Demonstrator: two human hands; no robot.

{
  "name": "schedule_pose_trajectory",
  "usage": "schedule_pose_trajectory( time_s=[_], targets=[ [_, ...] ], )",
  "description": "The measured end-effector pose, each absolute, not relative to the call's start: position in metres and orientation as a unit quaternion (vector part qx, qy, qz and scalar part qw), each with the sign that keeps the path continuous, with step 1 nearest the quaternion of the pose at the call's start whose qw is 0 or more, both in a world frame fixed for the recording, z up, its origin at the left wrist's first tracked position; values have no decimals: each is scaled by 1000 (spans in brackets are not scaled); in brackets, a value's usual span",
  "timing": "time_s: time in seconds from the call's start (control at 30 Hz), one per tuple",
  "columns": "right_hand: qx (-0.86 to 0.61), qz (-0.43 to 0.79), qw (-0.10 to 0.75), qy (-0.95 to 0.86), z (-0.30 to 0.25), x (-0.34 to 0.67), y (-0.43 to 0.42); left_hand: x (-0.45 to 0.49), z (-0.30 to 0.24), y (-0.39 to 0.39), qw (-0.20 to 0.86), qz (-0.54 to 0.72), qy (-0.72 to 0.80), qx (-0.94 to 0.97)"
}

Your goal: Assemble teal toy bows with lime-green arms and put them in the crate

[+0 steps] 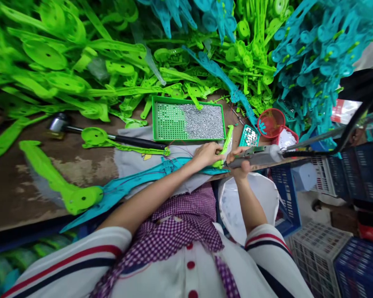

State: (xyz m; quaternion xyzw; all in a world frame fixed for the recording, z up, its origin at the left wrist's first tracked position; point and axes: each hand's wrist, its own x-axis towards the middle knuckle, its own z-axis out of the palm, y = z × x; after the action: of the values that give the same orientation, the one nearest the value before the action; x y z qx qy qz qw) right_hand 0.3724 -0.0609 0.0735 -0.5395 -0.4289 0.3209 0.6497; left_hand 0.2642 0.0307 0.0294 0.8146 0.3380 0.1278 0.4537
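Observation:
My left hand (207,154) is closed on a small lime-green plastic piece (225,148), pressing it onto a long teal plastic part (149,176) that lies across the brown workbench (21,190). My right hand (240,163) grips a grey power screwdriver (257,155), its tip meeting the green piece beside my left fingers. A black hose runs from the tool to the right. Just behind my hands stands a green tray (170,122) half filled with tiny silver screws.
Heaps of lime-green parts (65,54) and teal parts (317,49) fill the back of the bench. A hammer (60,124) lies at the left. A red basket (271,122) and a small teal screw box (250,136) sit right of the tray. Crates (317,252) stand on the floor.

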Motion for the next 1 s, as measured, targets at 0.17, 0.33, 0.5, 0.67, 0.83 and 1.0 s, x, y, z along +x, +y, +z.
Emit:
schedule_pose_trajectory(
  time_s=[0.17, 0.33, 0.5, 0.67, 0.83, 1.0],
  targets=[
    [-550, 297, 625, -467, 65, 371, -62, 264, 27, 30, 448, 123, 341, 817],
    [-545, 270, 611, -507, 52, 378, -65, 264, 24, 30, 449, 122, 350, 813],
    [-597, 227, 579, -507, 65, 377, -57, 267, 36, 24, 420, 95, 342, 835],
    [-600, 132, 610, -501, 108, 357, -38, 218, 70, 21, 302, 110, 317, 892],
    [-649, 85, 590, -474, 135, 332, -8, 114, 72, 37, 206, 185, 338, 899],
    [-645, 86, 572, -499, 137, 309, 21, 84, 42, 26, 230, 222, 365, 874]
  ],
)
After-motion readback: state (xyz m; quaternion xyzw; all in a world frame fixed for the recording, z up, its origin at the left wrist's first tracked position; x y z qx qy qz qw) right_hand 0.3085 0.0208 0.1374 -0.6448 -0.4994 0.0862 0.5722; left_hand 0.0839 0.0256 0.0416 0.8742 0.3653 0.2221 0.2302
